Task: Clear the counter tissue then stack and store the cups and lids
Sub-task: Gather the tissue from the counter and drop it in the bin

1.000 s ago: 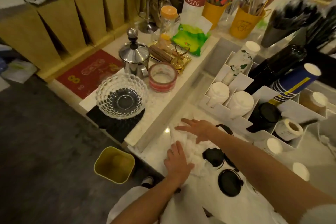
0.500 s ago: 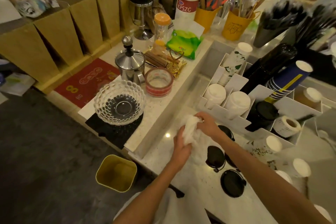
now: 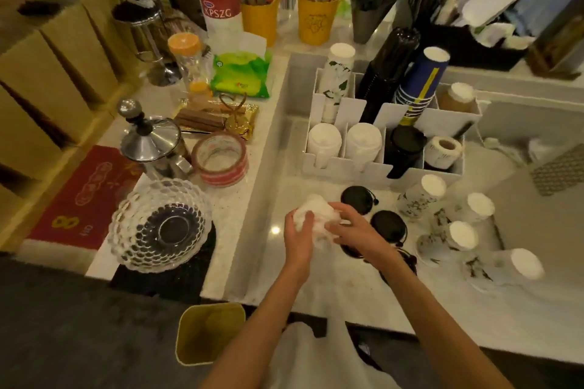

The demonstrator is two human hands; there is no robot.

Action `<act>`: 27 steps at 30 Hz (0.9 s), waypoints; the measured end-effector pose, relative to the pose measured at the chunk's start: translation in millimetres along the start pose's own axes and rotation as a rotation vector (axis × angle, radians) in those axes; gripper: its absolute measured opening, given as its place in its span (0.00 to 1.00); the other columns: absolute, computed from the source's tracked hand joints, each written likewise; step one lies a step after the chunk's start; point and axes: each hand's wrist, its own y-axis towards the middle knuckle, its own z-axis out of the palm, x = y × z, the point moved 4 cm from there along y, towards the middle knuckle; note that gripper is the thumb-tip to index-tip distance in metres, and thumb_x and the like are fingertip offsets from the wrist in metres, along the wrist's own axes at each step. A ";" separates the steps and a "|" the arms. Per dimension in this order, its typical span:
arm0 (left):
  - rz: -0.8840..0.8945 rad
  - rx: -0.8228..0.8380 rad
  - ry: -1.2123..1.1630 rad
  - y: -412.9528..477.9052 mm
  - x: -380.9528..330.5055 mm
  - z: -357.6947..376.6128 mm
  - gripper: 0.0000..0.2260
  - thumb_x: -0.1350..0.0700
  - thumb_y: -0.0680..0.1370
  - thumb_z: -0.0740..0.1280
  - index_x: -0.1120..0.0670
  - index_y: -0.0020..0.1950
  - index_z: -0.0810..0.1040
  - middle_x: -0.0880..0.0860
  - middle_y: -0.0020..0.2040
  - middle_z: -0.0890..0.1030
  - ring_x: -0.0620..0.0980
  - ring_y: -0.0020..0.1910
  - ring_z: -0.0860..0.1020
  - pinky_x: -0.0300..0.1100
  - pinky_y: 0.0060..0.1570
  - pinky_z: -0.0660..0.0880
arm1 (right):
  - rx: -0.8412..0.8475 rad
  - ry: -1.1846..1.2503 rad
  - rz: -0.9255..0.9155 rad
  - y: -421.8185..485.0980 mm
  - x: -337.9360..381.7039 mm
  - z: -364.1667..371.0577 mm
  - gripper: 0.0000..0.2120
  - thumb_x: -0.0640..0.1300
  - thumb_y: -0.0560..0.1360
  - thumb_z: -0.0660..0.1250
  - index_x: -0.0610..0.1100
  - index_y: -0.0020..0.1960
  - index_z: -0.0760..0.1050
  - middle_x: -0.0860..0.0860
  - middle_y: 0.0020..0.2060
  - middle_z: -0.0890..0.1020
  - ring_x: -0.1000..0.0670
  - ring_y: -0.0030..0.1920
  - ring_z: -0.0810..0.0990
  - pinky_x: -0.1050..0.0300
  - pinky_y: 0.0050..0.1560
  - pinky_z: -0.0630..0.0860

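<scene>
A crumpled ball of white tissue (image 3: pixel 317 213) is squeezed between my left hand (image 3: pixel 298 238) and my right hand (image 3: pixel 350 230) just above the marble counter (image 3: pixel 331 287). Black lids lie to the right of it: one (image 3: pixel 357 199) behind my right hand, another (image 3: pixel 389 226) beside my wrist, more partly hidden under my forearm. Several white floral paper cups stand upside down at the right, such as one (image 3: pixel 422 196) near the organizer and one (image 3: pixel 502 267) nearest me.
A white divided organizer (image 3: pixel 344 167) behind the lids holds cup and lid stacks and a label roll (image 3: pixel 442 151). On the raised ledge at left sit a glass bowl (image 3: pixel 161 224), a tape roll (image 3: pixel 221 158) and a steel pot (image 3: pixel 151 142). A yellow bin (image 3: pixel 208 333) stands on the floor below.
The tissue went from lying spread flat under both hands to being gathered up and balled tightly between them, lifted off the counter.
</scene>
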 end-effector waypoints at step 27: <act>-0.411 -0.120 -0.139 -209.0 90.3 -233.6 0.19 0.58 0.80 0.65 0.57 0.71 0.71 0.61 0.63 0.80 0.62 0.60 0.80 0.62 0.61 0.76 | 0.521 -0.267 -0.006 -178.2 -117.7 208.8 0.18 0.41 0.77 0.68 0.49 0.66 0.72 0.50 0.61 0.79 0.53 0.60 0.79 0.59 0.60 0.76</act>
